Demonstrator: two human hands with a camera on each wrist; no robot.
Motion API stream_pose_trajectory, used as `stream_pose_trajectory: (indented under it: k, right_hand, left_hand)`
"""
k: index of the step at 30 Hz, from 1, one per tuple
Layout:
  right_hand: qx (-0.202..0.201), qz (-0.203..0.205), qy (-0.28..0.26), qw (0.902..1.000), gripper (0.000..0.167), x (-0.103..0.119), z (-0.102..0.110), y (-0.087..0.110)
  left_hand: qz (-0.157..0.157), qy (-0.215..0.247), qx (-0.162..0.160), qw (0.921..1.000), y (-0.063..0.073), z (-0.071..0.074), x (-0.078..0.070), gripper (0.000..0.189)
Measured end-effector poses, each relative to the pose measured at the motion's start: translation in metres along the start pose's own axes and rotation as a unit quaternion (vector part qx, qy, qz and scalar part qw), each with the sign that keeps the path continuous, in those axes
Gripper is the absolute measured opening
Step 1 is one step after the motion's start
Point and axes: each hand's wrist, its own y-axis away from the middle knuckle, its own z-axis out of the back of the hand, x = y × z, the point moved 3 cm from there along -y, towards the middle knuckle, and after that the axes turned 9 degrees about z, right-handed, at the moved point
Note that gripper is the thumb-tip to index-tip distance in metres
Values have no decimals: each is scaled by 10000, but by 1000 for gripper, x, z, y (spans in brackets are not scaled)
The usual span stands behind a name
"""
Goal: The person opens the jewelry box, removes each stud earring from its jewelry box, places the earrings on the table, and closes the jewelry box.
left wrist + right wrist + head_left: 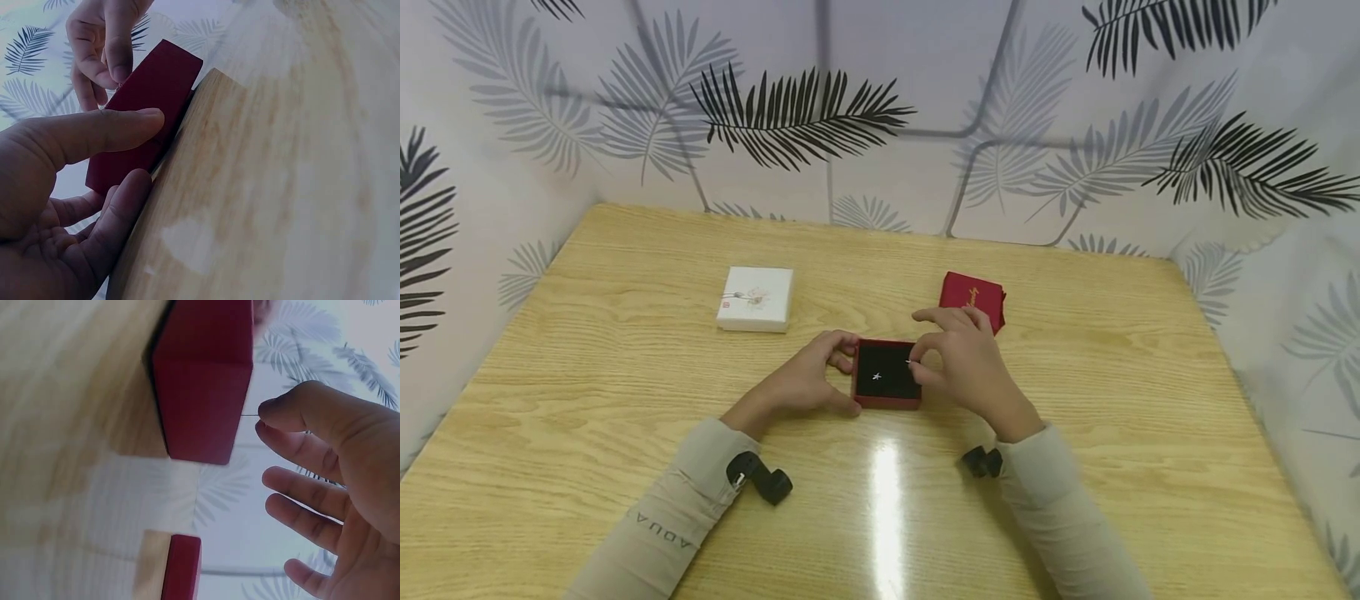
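Note:
A small red jewelry box stands on the table with a black insert inside. Stuck in the insert's left half is a tiny silver star-shaped stud earring. My left hand grips the box at its left end, thumb along the near wall, fingers at the far side. Over the right edge, my right hand pinches a stud earring between thumb and index finger. Its thin post points toward the insert in the right wrist view; the fingertips hide its head. The other right fingers are spread apart.
Behind my right hand lies a red lid with gold lettering. A white box with a flower print sits at the back left. The wooden table ends at a leaf-patterned curtain.

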Motion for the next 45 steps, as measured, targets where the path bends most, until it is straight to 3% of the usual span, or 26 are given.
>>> stream_pose_trajectory:
  k: [6, 15, 20, 32, 40, 45]
  right_hand:
    - [-122, -54, -375, 9992, 7, -14, 8, 3]
    - [-151, -441, -696, 9965, 10, -33, 13, 7]
    - [-193, -503, -637, 9965, 10, -42, 10, 9]
    - [-59, -826, -768, 9936, 10, -51, 3, 11]
    - [126, -1067, -1173, 9873, 9, -51, -1, 11]
    - [174, -1181, -1060, 9872, 11, -51, -5, 10]
  left_hand:
    - [-69, -37, -14, 10000, 1, 0, 0, 90]
    - [-22, -48, -35, 10000, 2, 0, -2, 90]
    - [20, -67, -52, 10000, 2, -1, -1, 89]
    - [9, -25, -55, 10000, 0, -2, 0, 89]
    - [6, 19, -40, 10000, 0, -1, 0, 89]
    - [0, -2, -35, 10000, 0, -1, 0, 90]
